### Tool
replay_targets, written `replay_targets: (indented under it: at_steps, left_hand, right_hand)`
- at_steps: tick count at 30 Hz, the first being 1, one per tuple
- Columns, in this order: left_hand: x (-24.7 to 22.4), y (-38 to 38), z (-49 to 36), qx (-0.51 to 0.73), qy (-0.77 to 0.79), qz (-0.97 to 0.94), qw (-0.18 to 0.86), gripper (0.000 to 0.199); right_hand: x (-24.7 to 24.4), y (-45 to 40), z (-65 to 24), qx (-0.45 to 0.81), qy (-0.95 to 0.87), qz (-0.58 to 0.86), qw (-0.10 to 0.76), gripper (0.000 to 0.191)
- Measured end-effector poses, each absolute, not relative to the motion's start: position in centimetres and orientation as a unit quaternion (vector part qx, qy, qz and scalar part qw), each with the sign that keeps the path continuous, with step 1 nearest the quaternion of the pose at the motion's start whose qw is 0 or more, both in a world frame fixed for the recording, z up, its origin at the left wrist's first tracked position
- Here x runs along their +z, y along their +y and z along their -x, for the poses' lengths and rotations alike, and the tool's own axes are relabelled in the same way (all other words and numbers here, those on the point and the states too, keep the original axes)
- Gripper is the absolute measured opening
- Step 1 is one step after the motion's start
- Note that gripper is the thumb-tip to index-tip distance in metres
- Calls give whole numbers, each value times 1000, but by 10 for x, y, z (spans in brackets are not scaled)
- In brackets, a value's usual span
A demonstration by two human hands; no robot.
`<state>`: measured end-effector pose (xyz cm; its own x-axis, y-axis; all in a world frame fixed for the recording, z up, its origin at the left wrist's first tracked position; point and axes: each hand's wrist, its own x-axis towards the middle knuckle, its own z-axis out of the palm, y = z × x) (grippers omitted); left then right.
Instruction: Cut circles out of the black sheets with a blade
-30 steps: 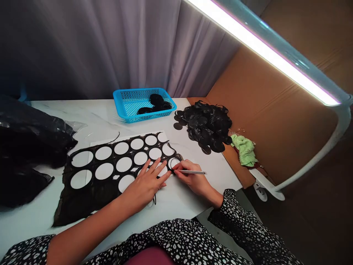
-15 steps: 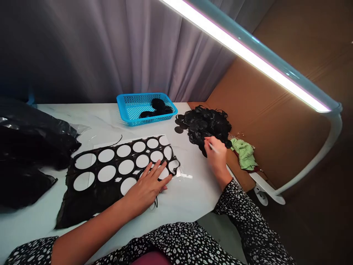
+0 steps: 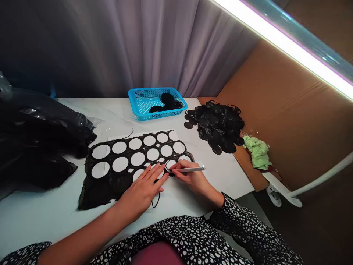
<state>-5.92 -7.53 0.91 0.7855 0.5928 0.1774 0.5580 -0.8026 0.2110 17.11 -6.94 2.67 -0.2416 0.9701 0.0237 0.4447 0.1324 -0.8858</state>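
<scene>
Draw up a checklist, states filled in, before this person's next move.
1. Left hand lying flat on the black sheet: ok.
2. Right hand gripping the slim white tool: ok.
3. Tool's tip exactly on a circle's edge: cannot tell, too small.
4. Sheet's edges tidy: not ok; a thin strand sticks out at the far side.
5. Pile of black discs apart from the sheet: ok.
6. Blue basket upright: ok.

A lamp (image 3: 286,41) glares white at upper right while the curtain (image 3: 124,48) darkens leftward.
</scene>
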Motion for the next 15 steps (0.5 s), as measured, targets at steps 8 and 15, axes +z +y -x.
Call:
replay_targets:
  at_steps: [8,15]
  left_hand:
    - [5,-76,59,117,310,-940,81,41]
    - [10,-75,61,109,319,-934,115,42]
  right_hand:
    - [20,-78,-168,351,-700,528,328,12]
    - [5,-87,-163,191,-811,474,286,10]
